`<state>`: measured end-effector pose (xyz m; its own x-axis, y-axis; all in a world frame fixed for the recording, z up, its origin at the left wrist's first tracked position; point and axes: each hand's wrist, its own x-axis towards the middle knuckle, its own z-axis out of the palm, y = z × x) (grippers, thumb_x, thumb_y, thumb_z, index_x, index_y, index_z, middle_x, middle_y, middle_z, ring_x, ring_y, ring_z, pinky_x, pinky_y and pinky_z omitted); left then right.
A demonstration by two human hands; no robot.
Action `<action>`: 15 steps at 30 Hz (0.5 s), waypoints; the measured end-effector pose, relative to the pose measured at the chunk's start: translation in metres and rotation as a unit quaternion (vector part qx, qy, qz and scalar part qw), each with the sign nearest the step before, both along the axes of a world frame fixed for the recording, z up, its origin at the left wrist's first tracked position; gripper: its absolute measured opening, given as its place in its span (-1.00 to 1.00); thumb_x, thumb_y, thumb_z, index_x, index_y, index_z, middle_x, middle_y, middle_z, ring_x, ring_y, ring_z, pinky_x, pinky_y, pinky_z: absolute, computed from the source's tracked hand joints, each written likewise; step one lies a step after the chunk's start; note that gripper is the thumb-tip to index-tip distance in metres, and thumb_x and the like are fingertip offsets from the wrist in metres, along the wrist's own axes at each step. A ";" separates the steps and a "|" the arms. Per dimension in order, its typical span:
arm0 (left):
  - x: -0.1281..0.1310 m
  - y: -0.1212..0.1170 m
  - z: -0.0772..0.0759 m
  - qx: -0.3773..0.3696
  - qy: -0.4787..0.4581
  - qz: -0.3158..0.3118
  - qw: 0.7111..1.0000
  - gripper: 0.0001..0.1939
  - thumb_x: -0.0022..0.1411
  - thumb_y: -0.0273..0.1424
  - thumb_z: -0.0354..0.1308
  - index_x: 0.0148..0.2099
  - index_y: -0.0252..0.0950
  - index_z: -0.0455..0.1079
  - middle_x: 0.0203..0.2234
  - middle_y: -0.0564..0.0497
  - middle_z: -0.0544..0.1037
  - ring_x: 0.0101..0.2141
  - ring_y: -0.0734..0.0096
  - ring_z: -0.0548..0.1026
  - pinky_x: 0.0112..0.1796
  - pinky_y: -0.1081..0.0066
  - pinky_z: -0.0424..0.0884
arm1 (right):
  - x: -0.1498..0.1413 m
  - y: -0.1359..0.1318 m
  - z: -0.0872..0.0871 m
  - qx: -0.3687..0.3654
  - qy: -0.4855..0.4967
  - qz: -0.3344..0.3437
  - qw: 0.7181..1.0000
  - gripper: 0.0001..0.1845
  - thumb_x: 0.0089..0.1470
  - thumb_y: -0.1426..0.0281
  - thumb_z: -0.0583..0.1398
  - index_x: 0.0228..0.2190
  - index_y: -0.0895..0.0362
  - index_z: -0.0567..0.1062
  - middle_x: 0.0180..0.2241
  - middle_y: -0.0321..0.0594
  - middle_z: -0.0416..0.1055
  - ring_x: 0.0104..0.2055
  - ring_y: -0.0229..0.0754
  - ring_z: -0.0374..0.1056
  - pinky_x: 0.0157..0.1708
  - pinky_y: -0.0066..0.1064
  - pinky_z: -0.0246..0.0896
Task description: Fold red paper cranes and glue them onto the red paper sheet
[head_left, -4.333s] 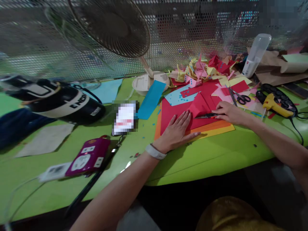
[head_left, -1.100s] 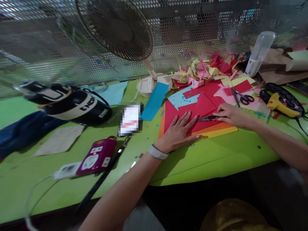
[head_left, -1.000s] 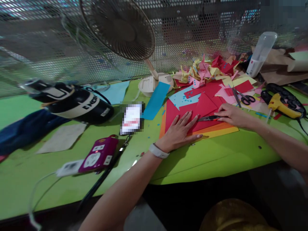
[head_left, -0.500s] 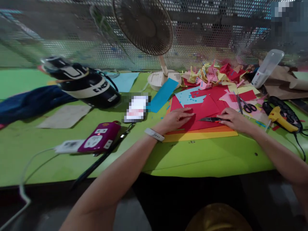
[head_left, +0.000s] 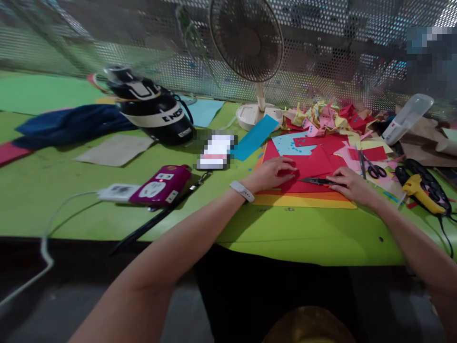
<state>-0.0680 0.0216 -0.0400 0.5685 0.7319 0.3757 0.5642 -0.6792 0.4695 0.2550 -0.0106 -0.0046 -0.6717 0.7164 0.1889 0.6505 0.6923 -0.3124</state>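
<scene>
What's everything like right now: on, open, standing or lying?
Fan: standing; spinning unclear.
Phone: screen lit.
Purple power strip: red light on.
Black bottle: capped.
Scissors: lying; openness unclear.
Glue gun: lying down.
Pointed tool: held in right hand.
Left hand: fingers loosely curled.

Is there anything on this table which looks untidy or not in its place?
Yes, mildly. Small blue scraps lie scattered over the light-blue paper, like unswept cuttings. The black strap runs past the green table's front edge, so it might get snagged.
</scene>
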 end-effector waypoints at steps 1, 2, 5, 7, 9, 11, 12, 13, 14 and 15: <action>0.000 0.001 0.000 0.000 -0.004 -0.003 1.000 -0.69 0.34 -0.16 0.13 -0.04 -0.18 0.57 0.07 -0.11 0.54 0.04 0.22 0.51 0.08 0.18 0.38 | 0.000 0.000 0.000 0.003 0.001 -0.004 1.000 -0.66 0.29 0.26 0.13 0.03 -0.04 0.57 -0.16 -0.07 0.44 -0.12 -0.03 0.38 -0.09 -0.13 0.34; 0.000 0.001 0.000 0.000 -0.008 -0.007 1.000 -0.69 0.33 -0.17 0.13 -0.04 -0.19 0.57 0.06 -0.12 0.55 0.04 0.23 0.50 0.08 0.19 0.38 | -0.001 0.000 -0.001 0.007 0.003 -0.008 1.000 -0.65 0.30 0.26 0.12 0.03 -0.02 0.57 -0.16 -0.06 0.44 -0.11 -0.02 0.38 -0.09 -0.12 0.34; -0.001 0.003 0.000 -0.008 -0.011 -0.020 1.000 -0.68 0.33 -0.17 0.13 -0.03 -0.21 0.56 0.06 -0.13 0.54 0.05 0.24 0.49 0.08 0.22 0.37 | -0.002 -0.001 -0.001 0.014 0.005 -0.004 1.000 -0.64 0.30 0.25 0.11 0.03 0.02 0.57 -0.16 -0.03 0.44 -0.10 0.00 0.38 -0.08 -0.10 0.34; -0.001 0.004 0.001 -0.016 -0.011 -0.024 1.000 -0.66 0.33 -0.16 0.12 -0.02 -0.22 0.56 0.07 -0.14 0.53 0.06 0.24 0.49 0.09 0.23 0.36 | -0.002 -0.001 -0.001 0.011 0.000 0.006 1.000 -0.64 0.30 0.24 0.12 0.03 0.01 0.57 -0.15 -0.03 0.44 -0.10 0.00 0.39 -0.08 -0.10 0.34; -0.002 0.003 0.003 -0.024 -0.010 -0.028 0.999 -0.66 0.32 -0.15 0.13 -0.01 -0.22 0.56 0.08 -0.14 0.52 0.07 0.23 0.48 0.10 0.22 0.35 | -0.001 -0.001 -0.001 0.010 -0.004 0.007 1.000 -0.65 0.29 0.24 0.13 0.02 0.00 0.57 -0.15 -0.05 0.44 -0.10 -0.01 0.39 -0.08 -0.10 0.34; -0.002 0.002 0.005 -0.032 -0.005 -0.033 0.999 -0.66 0.32 -0.16 0.13 0.00 -0.20 0.55 0.09 -0.13 0.51 0.08 0.22 0.46 0.11 0.21 0.33 | -0.002 -0.001 -0.002 0.015 -0.003 -0.003 1.000 -0.66 0.29 0.25 0.13 0.03 -0.01 0.57 -0.14 -0.07 0.43 -0.09 -0.02 0.40 -0.07 -0.11 0.35; -0.002 0.002 0.007 -0.037 -0.002 -0.034 0.999 -0.66 0.32 -0.15 0.13 0.01 -0.18 0.55 0.09 -0.13 0.51 0.09 0.22 0.45 0.11 0.21 0.33 | -0.002 -0.001 -0.002 0.019 -0.002 -0.008 1.000 -0.66 0.30 0.26 0.13 0.03 -0.01 0.56 -0.14 -0.07 0.43 -0.09 -0.02 0.40 -0.06 -0.11 0.35; -0.003 0.001 0.008 -0.043 0.002 -0.035 0.998 -0.66 0.32 -0.15 0.13 0.02 -0.18 0.55 0.09 -0.12 0.50 0.10 0.22 0.45 0.12 0.20 0.32 | -0.002 -0.002 -0.002 0.022 -0.001 -0.009 1.000 -0.66 0.30 0.27 0.13 0.03 -0.01 0.56 -0.15 -0.08 0.43 -0.09 -0.03 0.40 -0.06 -0.11 0.35; -0.003 0.001 0.009 -0.049 0.004 -0.036 0.998 -0.65 0.32 -0.15 0.13 0.03 -0.18 0.54 0.10 -0.12 0.49 0.10 0.22 0.44 0.12 0.20 0.31 | -0.003 -0.002 -0.002 0.024 -0.002 -0.009 1.000 -0.66 0.30 0.27 0.13 0.02 -0.01 0.56 -0.15 -0.08 0.43 -0.09 -0.03 0.40 -0.06 -0.11 0.35; -0.004 0.000 0.010 -0.056 0.006 -0.038 0.998 -0.64 0.32 -0.14 0.13 0.05 -0.18 0.53 0.12 -0.12 0.48 0.11 0.22 0.43 0.13 0.20 0.30 | -0.003 -0.003 -0.002 0.024 -0.003 -0.008 1.000 -0.66 0.30 0.27 0.13 0.02 0.00 0.56 -0.16 -0.07 0.44 -0.09 -0.03 0.40 -0.07 -0.12 0.36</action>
<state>-0.0720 0.0218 -0.0296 0.6275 0.7240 0.2866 0.5202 -0.6637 0.5375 0.2520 -0.0137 -0.0065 -0.6608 0.7177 0.2197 0.6638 0.6955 -0.2751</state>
